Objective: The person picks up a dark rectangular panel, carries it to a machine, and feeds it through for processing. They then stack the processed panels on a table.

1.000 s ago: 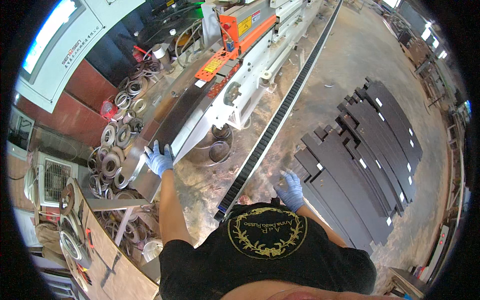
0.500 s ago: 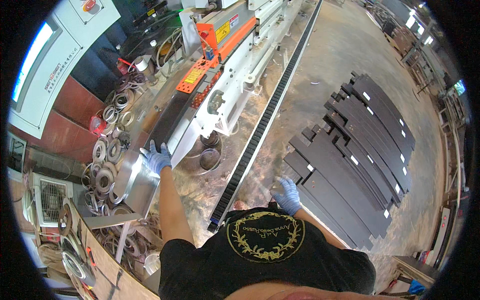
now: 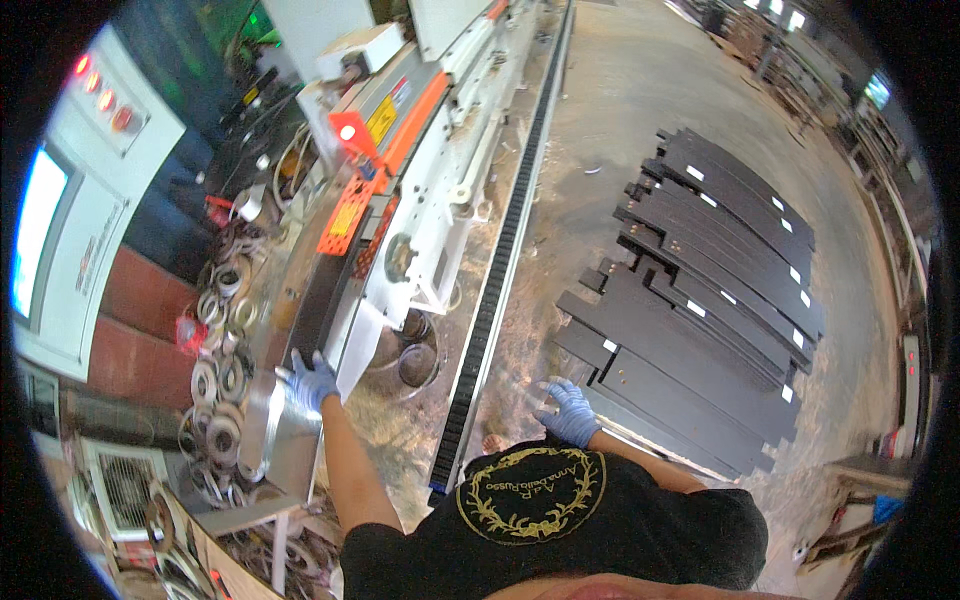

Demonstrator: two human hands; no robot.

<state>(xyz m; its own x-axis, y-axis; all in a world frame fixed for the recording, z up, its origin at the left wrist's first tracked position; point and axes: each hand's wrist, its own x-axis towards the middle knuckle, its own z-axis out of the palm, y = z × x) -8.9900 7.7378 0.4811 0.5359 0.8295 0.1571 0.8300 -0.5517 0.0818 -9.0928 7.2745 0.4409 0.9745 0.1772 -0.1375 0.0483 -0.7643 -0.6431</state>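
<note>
At left, the dark board (image 3: pixel 324 288) is touched by the spread left hand (image 3: pixel 312 382); the right hand (image 3: pixel 568 413) is held half-curled, empty.

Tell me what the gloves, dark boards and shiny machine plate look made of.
Gloves: likely knit fabric, matte blue, soft, close-fitting.
Dark boards: possibly wood-based panel, matte near-black, flat, straight-edged.
Shiny machine plate: probably smooth bare metal, judging by its silvery glare.

Beneath the blue-gloved left hand (image 3: pixel 312 383), the flat shiny metal tabletop (image 3: pixel 270 432). Left of it, piled grey-and-pale ring-shaped rolls (image 3: pixel 232 372). Ahead, the white-and-orange metal machine (image 3: pixel 428 195). Right of that, the long black ribbed track (image 3: pixel 494 280); farther right, beyond the blue-gloved right hand (image 3: pixel 570 414), flat dark rectangular boards (image 3: pixel 700 352) side by side.
</note>
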